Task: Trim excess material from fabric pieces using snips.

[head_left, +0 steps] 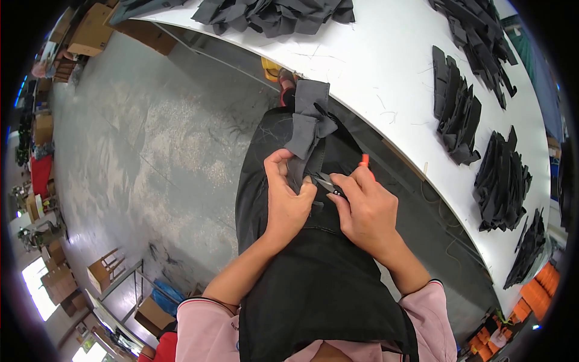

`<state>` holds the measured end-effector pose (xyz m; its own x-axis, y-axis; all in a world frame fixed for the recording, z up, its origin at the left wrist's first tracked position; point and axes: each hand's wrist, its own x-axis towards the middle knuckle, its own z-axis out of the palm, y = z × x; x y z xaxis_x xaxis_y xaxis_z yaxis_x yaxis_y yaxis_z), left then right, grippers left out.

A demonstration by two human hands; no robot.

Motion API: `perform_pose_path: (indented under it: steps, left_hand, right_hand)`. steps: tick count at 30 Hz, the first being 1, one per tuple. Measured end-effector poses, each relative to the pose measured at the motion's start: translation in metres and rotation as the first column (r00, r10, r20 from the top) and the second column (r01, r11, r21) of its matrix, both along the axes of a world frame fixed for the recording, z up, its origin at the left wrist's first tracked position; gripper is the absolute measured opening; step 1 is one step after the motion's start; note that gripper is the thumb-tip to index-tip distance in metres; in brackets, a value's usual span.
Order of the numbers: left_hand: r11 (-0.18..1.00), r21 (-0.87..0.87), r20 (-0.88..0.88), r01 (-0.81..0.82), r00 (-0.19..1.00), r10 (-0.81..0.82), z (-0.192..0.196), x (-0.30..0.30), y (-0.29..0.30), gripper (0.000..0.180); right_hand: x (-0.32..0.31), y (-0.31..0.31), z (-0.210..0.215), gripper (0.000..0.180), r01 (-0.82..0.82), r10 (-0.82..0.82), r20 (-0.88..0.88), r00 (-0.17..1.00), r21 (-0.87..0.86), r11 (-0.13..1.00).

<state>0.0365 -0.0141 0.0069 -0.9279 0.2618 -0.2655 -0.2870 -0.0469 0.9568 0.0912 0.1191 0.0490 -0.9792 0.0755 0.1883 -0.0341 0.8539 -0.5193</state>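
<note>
Above my black apron, my left hand [286,202] is closed on a sewn dark grey fabric strip [304,136], pinching its lower end between thumb and fingers. The strip is folded, and its upper end stretches toward the table edge. My right hand [369,208] grips a pair of small scissors [325,181], their metal blades pointing at the fabric beside my left thumb. A red-orange part [365,160] sticks out above my right fingers; whether it belongs to the scissors I cannot tell. Most of the handle is hidden in my palm.
A white table [386,78] curves along the right, bearing loose threads and several piles of dark fabric pieces [503,181]. Another fabric heap [274,15] lies at its far end. Cardboard boxes [91,29] and a wooden chair [104,269] stand on the grey floor at left.
</note>
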Motion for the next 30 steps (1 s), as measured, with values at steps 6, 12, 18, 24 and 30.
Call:
perform_pose_path:
  steps: [6, 12, 18, 24, 30]
  left_hand:
    - [1.000, -0.021, -0.045, -0.012, 0.999, 0.011, -0.001, 0.001, -0.001, 0.050]
    - [0.999, -0.036, -0.049, -0.021, 0.999, 0.019, -0.005, 0.002, 0.000, 0.051]
    - [0.998, -0.053, -0.102, -0.023, 0.995, 0.017, -0.010, 0.001, 0.001, 0.055]
    - [0.933, 0.353, 0.406, -0.067, 0.910, -0.088, -0.013, -0.019, -0.013, 0.041]
    - [0.861, 0.509, 0.331, -0.004, 0.924, -0.192, 0.000, -0.032, -0.010, 0.045]
  right_hand:
    - [-0.002, -0.007, 0.000, 0.032, -0.005, 0.006, -0.014, 1.000, 0.062, 0.998]
    - [0.001, 0.000, -0.008, 0.027, 0.051, -0.043, 0.065, 0.997, -0.116, 0.992]
    - [-0.004, -0.001, -0.011, 0.023, 0.051, -0.031, 0.097, 0.995, -0.215, 0.975]
    - [-0.010, 0.000, -0.013, 0.022, 0.202, -0.208, 0.091, 0.974, -0.764, 0.612]
    - [-0.006, -0.032, -0.035, 0.025, 0.189, -0.112, 0.156, 0.981, -0.891, 0.413]
